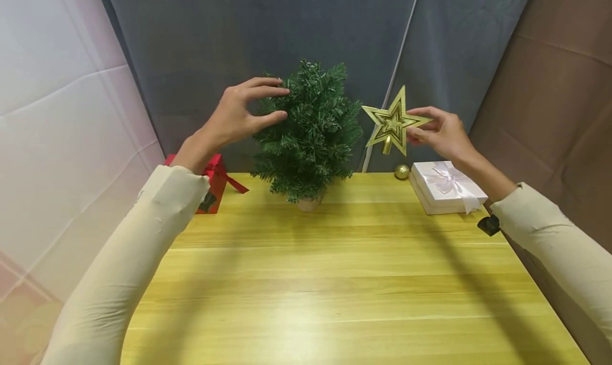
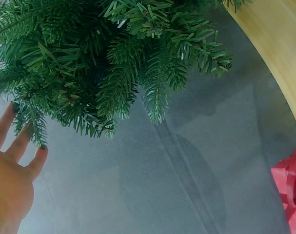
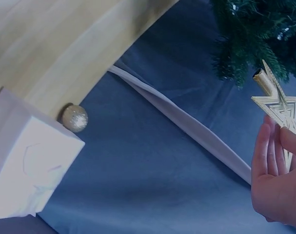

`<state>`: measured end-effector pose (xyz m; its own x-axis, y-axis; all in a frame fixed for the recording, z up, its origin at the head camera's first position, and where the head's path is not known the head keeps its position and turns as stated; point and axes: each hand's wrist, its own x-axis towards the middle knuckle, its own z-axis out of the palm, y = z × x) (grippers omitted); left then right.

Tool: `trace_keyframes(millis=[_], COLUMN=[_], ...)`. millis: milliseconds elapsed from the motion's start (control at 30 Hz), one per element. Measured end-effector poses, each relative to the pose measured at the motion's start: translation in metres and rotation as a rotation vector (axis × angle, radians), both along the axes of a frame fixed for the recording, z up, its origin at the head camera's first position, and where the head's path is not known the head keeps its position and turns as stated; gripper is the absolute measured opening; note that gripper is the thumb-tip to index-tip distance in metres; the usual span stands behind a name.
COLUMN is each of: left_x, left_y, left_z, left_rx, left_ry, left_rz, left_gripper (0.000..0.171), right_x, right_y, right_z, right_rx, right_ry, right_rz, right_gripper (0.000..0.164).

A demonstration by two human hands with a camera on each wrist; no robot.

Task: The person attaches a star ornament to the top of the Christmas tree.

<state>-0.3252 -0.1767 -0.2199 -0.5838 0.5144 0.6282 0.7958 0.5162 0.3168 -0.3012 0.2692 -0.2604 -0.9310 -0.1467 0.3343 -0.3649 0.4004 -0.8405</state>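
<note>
A small green artificial Christmas tree (image 1: pixel 311 131) stands upright at the back of the table, its pale base (image 1: pixel 309 203) just showing. My left hand (image 1: pixel 244 107) reaches to the upper left of the tree, fingers spread and lightly bent; in the left wrist view the fingertips of that hand (image 2: pixel 13 170) meet the branch tips (image 2: pixel 35 122). To the right of the tree, my right hand (image 1: pixel 442 131) pinches one point of a gold star tree topper (image 1: pixel 393 123) between thumb and fingers. The star is held in the air, its short tube (image 3: pixel 265 83) pointing down in the head view.
A white gift box (image 1: pixel 447 187) with a pale ribbon sits at the back right, beside a gold ball ornament (image 1: pixel 401 171). Behind my left forearm is a red gift box (image 1: pixel 217 184) with a red ribbon. Grey cloth (image 1: pixel 201 30) hangs behind the wooden table (image 1: pixel 306 269).
</note>
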Motion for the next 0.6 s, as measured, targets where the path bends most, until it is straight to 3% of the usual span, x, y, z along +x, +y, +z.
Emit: trace_keyframes(millis=[600], left_x=[-0.002], left_y=[-0.001], left_z=[-0.003], left_rx=[0.015], left_ry=[0.011], left_rz=[-0.009], left_gripper=[0.044], right_x=[-0.006], right_y=[-0.009], right_z=[0.047], right_rx=[-0.056], right_ry=[0.052], right_rz=[0.038], right_gripper=[0.039])
